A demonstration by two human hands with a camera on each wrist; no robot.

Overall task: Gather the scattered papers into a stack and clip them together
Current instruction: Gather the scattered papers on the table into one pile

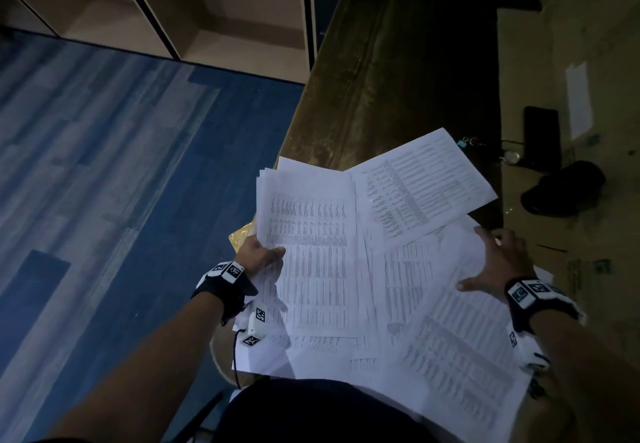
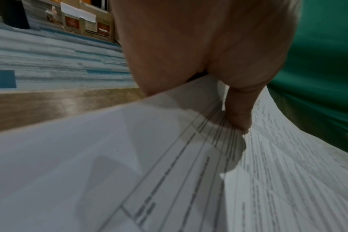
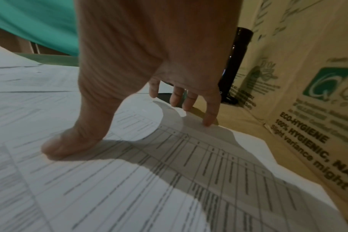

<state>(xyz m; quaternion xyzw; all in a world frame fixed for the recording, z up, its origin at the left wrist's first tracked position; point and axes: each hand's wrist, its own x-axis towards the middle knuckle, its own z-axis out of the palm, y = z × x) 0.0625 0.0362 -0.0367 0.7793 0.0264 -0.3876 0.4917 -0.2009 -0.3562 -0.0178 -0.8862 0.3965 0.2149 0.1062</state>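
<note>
Left grip (image 1: 258, 255) pinches a bundle of printed papers (image 1: 311, 252) at its near-left edge, thumb on top (seen clearly from the left wrist). Right grip (image 1: 498, 262) lies spread and flat on loose sheets (image 1: 450, 321) fanned across the counter (image 1: 363, 79). Beyond the right grip, a small blue binder clip (image 1: 462, 143) sits past the farthest sheet.
</note>
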